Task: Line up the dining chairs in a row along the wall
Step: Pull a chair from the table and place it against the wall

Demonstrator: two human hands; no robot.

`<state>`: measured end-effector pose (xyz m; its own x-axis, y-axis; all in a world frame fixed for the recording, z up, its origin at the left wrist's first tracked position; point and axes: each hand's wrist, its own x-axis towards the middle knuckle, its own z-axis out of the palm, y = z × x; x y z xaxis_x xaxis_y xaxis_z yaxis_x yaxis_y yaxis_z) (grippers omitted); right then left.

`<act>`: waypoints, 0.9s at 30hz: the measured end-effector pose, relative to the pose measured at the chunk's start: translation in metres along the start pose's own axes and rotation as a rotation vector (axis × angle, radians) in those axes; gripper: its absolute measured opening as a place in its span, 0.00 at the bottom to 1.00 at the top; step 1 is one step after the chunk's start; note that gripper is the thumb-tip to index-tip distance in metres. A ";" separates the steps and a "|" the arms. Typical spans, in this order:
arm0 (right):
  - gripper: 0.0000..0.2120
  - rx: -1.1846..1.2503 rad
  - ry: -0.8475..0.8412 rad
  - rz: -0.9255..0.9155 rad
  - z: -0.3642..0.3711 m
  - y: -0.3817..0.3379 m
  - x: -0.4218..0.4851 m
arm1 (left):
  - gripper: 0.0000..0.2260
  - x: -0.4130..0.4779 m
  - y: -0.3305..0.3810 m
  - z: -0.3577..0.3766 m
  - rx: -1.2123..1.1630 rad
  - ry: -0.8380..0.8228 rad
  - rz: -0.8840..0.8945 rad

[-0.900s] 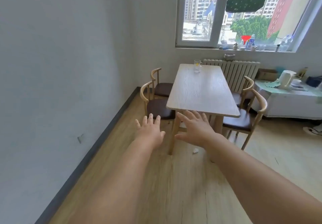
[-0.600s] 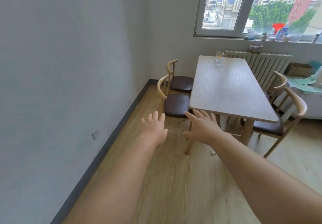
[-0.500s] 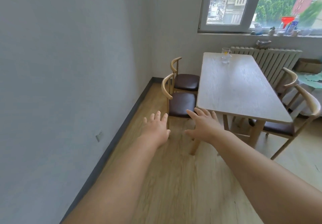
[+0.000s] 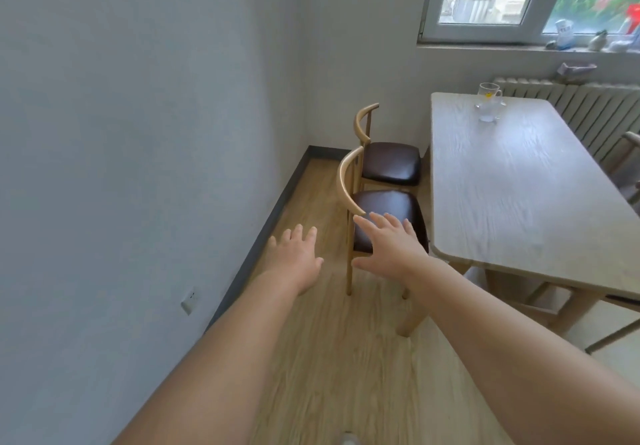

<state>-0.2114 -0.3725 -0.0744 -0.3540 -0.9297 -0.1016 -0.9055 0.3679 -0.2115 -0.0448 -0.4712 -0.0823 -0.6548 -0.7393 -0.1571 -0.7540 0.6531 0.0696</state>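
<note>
Two wooden dining chairs with dark brown seats stand at the left side of the light wood table (image 4: 512,184), backs toward the white wall (image 4: 138,132). The near chair (image 4: 381,205) is right in front of my hands; the far chair (image 4: 389,162) is behind it. My right hand (image 4: 389,243) hovers open over the near chair's seat, fingertips close to the end of its curved backrest, gripping nothing. My left hand (image 4: 294,254) is open above the floor, left of that chair, empty. Part of a third chair (image 4: 628,167) shows at the table's right edge.
A glass mug (image 4: 488,101) stands on the far end of the table. A radiator (image 4: 581,105) sits under the window, with small items on the sill. A dark baseboard (image 4: 263,229) runs along the left wall, which has a socket (image 4: 189,300). Wooden floor lies between wall and chairs.
The view has come closer and swung left toward the left-side chairs. Both open hands have reached forward to the near chair; the right-side chairs have mostly left the view.
</note>
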 end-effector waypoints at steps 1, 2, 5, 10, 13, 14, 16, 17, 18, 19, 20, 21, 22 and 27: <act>0.42 0.005 -0.009 -0.002 -0.001 0.003 0.017 | 0.29 0.017 -0.004 -0.001 -0.012 -0.007 -0.005; 0.42 0.007 -0.036 -0.002 -0.003 0.006 0.038 | 0.29 0.037 -0.009 -0.003 -0.021 -0.028 -0.013; 0.42 -0.014 -0.069 -0.039 -0.008 0.012 0.090 | 0.30 0.083 -0.025 -0.007 -0.012 -0.040 -0.030; 0.41 0.014 -0.077 -0.078 -0.013 0.008 0.189 | 0.30 0.164 -0.063 -0.010 -0.034 -0.074 -0.071; 0.41 0.021 -0.080 -0.077 -0.002 0.003 0.239 | 0.30 0.211 -0.083 -0.012 -0.046 -0.087 -0.065; 0.41 0.025 -0.081 -0.074 0.002 0.002 0.260 | 0.30 0.230 -0.090 -0.012 -0.049 -0.086 -0.061; 0.42 0.018 -0.089 -0.048 0.008 -0.001 0.305 | 0.30 0.273 -0.107 -0.013 -0.039 -0.095 -0.034; 0.42 0.020 -0.093 -0.032 0.009 -0.002 0.324 | 0.30 0.292 -0.115 -0.014 -0.036 -0.104 -0.016; 0.42 0.023 -0.089 -0.010 0.012 -0.001 0.344 | 0.30 0.313 -0.123 -0.015 -0.035 -0.103 0.003; 0.42 0.028 -0.088 0.016 0.015 -0.001 0.362 | 0.29 0.330 -0.130 -0.016 -0.029 -0.105 0.014; 0.42 0.044 -0.094 0.054 0.017 -0.003 0.387 | 0.29 0.357 -0.140 -0.018 -0.022 -0.113 0.044; 0.43 0.050 -0.106 0.085 0.017 -0.003 0.405 | 0.29 0.376 -0.147 -0.020 -0.013 -0.126 0.065; 0.43 0.045 -0.113 0.096 0.016 -0.004 0.415 | 0.29 0.387 -0.150 -0.022 0.001 -0.135 0.090; 0.42 0.102 -0.029 0.183 0.018 0.002 0.501 | 0.29 0.489 -0.174 -0.033 0.040 -0.158 0.189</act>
<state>-0.3860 -0.8373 -0.1432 -0.5019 -0.8470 -0.1749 -0.7980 0.5315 -0.2840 -0.2354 -0.9523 -0.1384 -0.7658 -0.5705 -0.2968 -0.6140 0.7859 0.0736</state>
